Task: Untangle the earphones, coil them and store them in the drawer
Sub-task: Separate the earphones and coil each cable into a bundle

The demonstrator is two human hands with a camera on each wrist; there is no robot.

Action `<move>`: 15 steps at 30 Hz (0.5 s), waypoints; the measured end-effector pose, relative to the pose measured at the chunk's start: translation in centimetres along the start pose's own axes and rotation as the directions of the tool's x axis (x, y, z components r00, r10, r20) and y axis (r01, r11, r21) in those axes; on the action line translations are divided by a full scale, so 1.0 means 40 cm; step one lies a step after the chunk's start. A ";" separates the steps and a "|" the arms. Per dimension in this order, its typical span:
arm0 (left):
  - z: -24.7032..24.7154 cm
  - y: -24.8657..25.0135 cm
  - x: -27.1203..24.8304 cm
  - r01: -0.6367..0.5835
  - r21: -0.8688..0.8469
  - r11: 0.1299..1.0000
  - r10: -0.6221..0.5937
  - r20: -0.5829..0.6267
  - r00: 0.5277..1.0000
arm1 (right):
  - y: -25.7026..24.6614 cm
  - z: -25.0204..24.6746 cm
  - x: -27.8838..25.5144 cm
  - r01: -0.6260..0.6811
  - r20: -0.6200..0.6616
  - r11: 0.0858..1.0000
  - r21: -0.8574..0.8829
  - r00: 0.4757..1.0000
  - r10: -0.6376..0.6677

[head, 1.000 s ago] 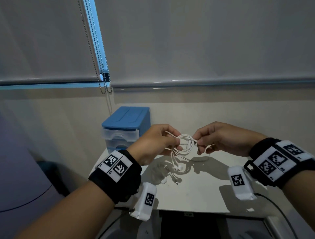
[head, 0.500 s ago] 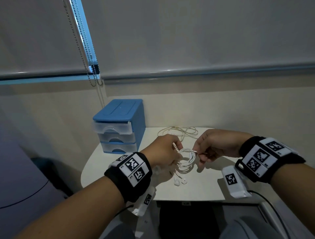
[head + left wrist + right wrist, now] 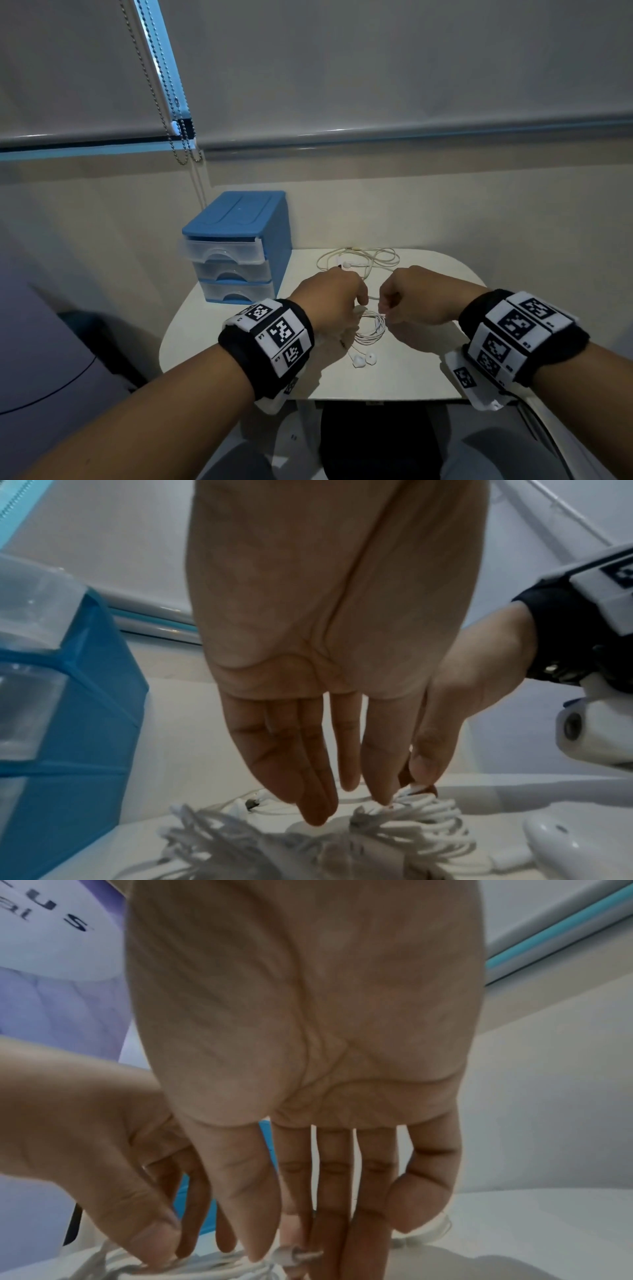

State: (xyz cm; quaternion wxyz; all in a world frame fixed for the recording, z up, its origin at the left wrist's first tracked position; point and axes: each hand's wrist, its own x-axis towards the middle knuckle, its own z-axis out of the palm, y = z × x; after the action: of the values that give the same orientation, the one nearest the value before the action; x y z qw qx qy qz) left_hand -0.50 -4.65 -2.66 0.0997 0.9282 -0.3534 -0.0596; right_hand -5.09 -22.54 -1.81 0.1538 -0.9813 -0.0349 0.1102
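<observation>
Earphones [image 3: 368,330] lie as a small white coil on the table [image 3: 394,377], near the middle and toward its front edge, with both of your hands down on them.

Farthest left, the drawers [image 3: 236,260] stand at the table's back-left corner, fronts facing you; the top one looks pulled out a little, though you cannot tell how far. That is where the coil has to go, so your move runs left and back.

Your left hand [image 3: 330,301] sits on the coil's left side. From its wrist view the fingers [image 3: 308,777] hang nearly straight, the tips resting on the loops rather than curled round them.

The coil lies between the hands, flat, with its two buds [image 3: 363,359] trailing toward the front edge.

Your right hand [image 3: 416,301] is on the coil's right side; thumb and fingertip appear to pinch a strand [image 3: 301,1256] of cable there.

Behind both hands a second cable [image 3: 359,260] sprawls loose along the back edge, right of the drawers.

I judge the left hand nearer the drawers and better placed to open one. Bare table lies between coil and drawers; watch that the trailing buds do not snag.
</observation>
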 end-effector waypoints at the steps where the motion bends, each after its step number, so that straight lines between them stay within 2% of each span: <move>1: -0.001 0.000 0.000 -0.009 0.003 1.000 0.009 0.008 1.000 | 0.001 0.001 0.000 0.004 0.000 1.000 0.001 1.000 -0.004; 10: -0.005 -0.002 0.002 -0.039 0.000 0.999 0.039 0.060 0.997 | 0.010 0.012 0.013 0.049 -0.019 0.998 0.030 0.999 -0.049; 15: -0.049 -0.024 0.004 -0.002 -0.037 0.999 0.002 0.004 1.000 | 0.005 -0.038 0.025 0.059 -0.068 0.987 0.147 0.996 -0.049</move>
State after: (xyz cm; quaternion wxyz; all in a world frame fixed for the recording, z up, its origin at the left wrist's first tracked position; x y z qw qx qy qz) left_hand 0.59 -3.79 -0.97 0.1165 0.9257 -0.3535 -0.0677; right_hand -3.76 -23.07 -0.66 0.2305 -0.9688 -0.0481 0.0769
